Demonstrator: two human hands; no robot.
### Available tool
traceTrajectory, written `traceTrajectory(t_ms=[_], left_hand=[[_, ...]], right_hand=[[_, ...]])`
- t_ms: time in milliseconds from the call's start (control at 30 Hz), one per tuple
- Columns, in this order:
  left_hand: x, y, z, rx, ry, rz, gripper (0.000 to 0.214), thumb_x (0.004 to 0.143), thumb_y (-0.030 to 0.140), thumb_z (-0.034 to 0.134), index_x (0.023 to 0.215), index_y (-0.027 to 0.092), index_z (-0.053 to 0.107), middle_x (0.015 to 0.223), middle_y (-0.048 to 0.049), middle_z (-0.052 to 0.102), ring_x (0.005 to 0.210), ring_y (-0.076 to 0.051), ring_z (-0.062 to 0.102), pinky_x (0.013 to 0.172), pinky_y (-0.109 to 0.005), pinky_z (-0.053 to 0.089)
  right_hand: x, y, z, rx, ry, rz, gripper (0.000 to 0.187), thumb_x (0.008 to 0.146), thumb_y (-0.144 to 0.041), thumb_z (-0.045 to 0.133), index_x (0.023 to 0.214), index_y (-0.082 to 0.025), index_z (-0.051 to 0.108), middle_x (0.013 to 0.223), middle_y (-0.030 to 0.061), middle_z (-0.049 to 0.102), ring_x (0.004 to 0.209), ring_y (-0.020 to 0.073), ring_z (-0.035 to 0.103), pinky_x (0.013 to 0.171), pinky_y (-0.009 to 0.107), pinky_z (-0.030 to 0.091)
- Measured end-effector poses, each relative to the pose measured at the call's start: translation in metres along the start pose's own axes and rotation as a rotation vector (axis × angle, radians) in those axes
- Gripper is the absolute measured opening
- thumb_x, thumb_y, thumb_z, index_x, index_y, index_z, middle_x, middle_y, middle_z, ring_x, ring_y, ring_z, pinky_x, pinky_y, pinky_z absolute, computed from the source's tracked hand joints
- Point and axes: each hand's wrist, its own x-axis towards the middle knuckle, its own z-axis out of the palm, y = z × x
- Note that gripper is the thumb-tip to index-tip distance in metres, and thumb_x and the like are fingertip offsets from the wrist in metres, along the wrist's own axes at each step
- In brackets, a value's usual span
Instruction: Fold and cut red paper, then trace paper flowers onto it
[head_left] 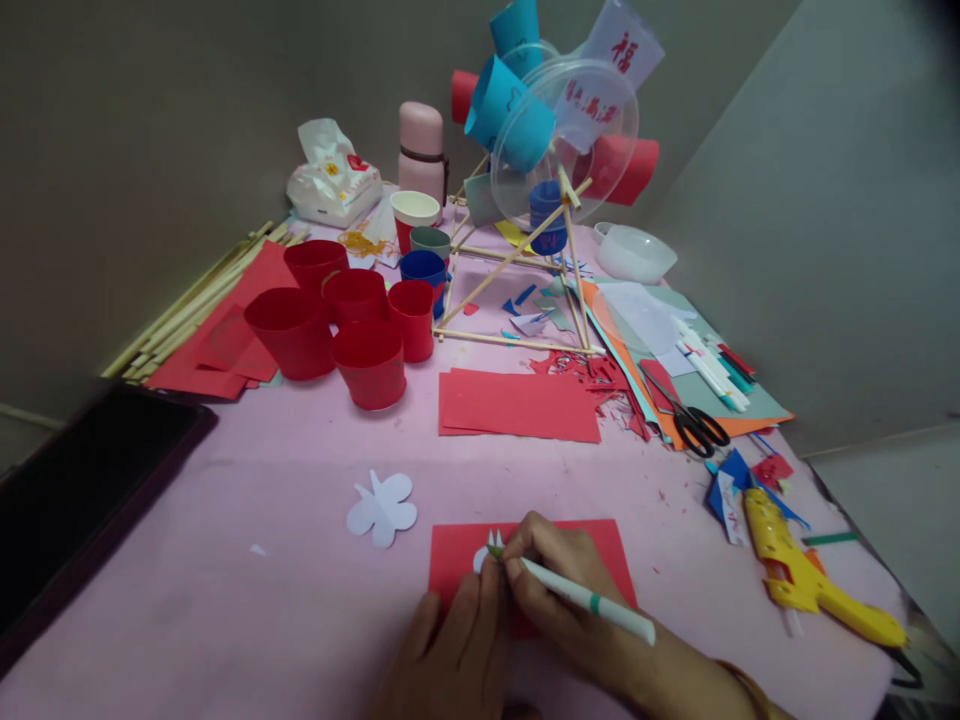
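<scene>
The desk (285,610) has a pink surface. At its near middle lies a red sheet (454,558), with a white paper cutout (384,508) to its left. Farther back, overlapping red strips (521,405) lie beside red paper scraps (600,375). Red cups (369,365) cluster to the left of the strips, with pale sticks (191,310) along the far left. A tissue pack (337,197) and a pink flask (421,150) stand at the far side. A stick frame (517,343) stands far right of centre, a white bowl (637,255) beyond it to the right. A yellow glue gun (787,575) lies near right.
</scene>
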Motion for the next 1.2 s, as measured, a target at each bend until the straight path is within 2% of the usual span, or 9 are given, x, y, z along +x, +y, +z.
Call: traceTrajectory(t_ms=[100,433,567,700,967,1200], left_hand=[[0.0016,-0.0038,-0.0016,0.037,0.037,0.078,0.044,0.089,0.048,0.043,0.116,0.018,0.061,0.111,-0.0063,0.068,0.1,-0.022,0.055,0.085,-0.032,0.034],[0.0064,-0.0082,-0.005,0.091,0.108,0.175,0.045,0.09,0.048,0.04,0.107,0.015,0.065,0.106,-0.0062,0.07,0.103,-0.021,0.053,0.084,-0.031,0.034],[0.0049,-0.006,-0.0029,0.068,0.113,0.138,0.044,0.09,0.047,0.041,0.11,0.014,0.063,0.107,-0.0056,0.069,0.103,-0.02,0.053,0.087,-0.03,0.034],[0.0044,-0.0047,-0.003,0.123,0.094,0.162,0.046,0.091,0.045,0.039,0.114,0.011,0.061,0.106,-0.0072,0.069,0.106,-0.021,0.053,0.09,-0.029,0.034],[0.0071,-0.0043,-0.0072,0.13,0.127,0.171,0.044,0.092,0.043,0.037,0.106,0.011,0.064,0.102,-0.0074,0.071,0.094,-0.02,0.061,0.081,-0.031,0.04],[0.0047,-0.0043,-0.0059,0.125,0.106,0.184,0.043,0.094,0.041,0.035,0.106,0.012,0.065,0.102,-0.0068,0.071,0.096,-0.02,0.061,0.082,-0.031,0.041]], right_hand=[[-0.0003,-0.0005,-0.0005,0.032,0.0,0.006,0.01,0.084,-0.021,0.043,0.074,-0.021,0.045,0.058,-0.0042,0.05,0.049,0.0099,0.043,0.047,0.021,0.033],[0.0016,-0.0035,-0.0002,0.049,0.015,0.063,0.01,0.082,-0.019,0.042,0.073,-0.021,0.045,0.061,-0.0028,0.053,0.051,0.0108,0.046,0.048,0.021,0.035],[0.001,-0.0029,0.0012,0.036,0.018,0.059,0.01,0.082,-0.017,0.043,0.073,-0.021,0.046,0.062,-0.0029,0.053,0.052,0.0107,0.047,0.049,0.021,0.035],[0.0006,-0.0024,0.0022,0.045,0.026,0.041,0.011,0.082,-0.016,0.043,0.073,-0.021,0.045,0.062,-0.0033,0.054,0.052,0.0103,0.047,0.049,0.021,0.036],[0.0006,-0.0021,0.0022,0.037,0.01,0.03,0.01,0.083,-0.018,0.043,0.074,-0.021,0.046,0.061,-0.0034,0.054,0.051,0.0101,0.047,0.048,0.021,0.035],[0.0017,-0.0052,0.0026,0.035,-0.008,0.065,0.009,0.082,-0.018,0.043,0.075,-0.02,0.047,0.062,-0.0025,0.054,0.052,0.0109,0.047,0.05,0.022,0.036]])
